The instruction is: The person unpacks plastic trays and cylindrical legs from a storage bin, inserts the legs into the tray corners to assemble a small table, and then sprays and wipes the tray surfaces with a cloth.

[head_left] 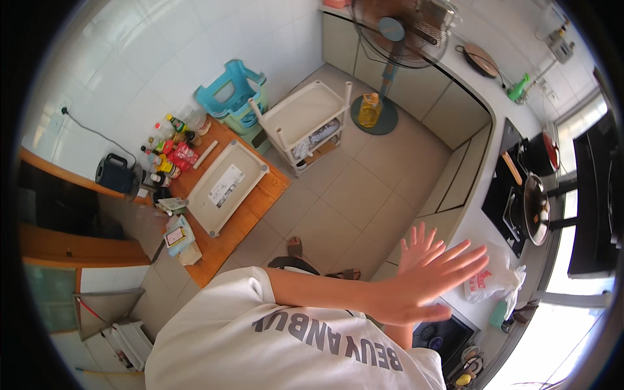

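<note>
White plastic bag [494, 268] is sitting on the pale, smooth table [472, 224] at the right of the frame, all thin, crinkly and lumpy with red print. Left hand [422, 289] and right hand [418, 251] are near it, each grip wide and empty, fingers splayed. Center-left there's an orange wood table [259, 208] holding a beige, rounded-corner plastic tray [244, 160].

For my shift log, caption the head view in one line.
Left hand, fingers spread, partly hides the right hand; a beige shelf lies on a wooden table.
</note>
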`<state>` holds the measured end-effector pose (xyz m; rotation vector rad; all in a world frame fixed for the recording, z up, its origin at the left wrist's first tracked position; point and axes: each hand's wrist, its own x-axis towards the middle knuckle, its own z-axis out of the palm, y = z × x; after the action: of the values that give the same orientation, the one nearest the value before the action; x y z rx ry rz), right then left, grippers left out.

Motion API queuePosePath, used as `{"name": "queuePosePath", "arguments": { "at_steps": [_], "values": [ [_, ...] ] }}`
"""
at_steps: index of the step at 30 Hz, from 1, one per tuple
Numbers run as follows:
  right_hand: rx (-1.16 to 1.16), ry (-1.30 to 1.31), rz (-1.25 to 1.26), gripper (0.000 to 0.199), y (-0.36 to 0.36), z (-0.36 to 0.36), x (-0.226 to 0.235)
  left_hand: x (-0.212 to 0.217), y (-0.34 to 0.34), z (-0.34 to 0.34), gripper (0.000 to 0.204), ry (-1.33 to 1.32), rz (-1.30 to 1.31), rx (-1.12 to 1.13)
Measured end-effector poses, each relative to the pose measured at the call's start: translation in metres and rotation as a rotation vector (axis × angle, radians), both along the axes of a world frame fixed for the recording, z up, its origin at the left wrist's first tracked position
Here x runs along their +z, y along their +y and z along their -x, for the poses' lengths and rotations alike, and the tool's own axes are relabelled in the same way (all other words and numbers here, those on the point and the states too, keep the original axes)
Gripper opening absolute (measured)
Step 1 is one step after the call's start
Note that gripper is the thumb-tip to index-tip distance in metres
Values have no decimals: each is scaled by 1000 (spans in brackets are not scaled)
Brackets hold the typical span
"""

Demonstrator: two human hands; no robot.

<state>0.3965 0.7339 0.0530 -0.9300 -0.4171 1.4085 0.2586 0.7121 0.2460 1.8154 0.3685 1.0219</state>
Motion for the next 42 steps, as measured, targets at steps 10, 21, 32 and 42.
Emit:
{"name": "queuePosePath", "arguments": {
  "at_steps": [10,21,32,42],
  "values": [
    [294,-419,-566,88,14,267,112,-206,51,239,96,-262,1248,847],
    [372,-658,-391,92,166,308,4,-59,111,368,90,-1433,958,165],
    [654,-737,-573,86,282,412,63,-115,235,318,83,-779,874,594],
    [1614,-855,292,81,468,437,-174,-287,227,384,72,-1374,1290,856]
  ]
}}
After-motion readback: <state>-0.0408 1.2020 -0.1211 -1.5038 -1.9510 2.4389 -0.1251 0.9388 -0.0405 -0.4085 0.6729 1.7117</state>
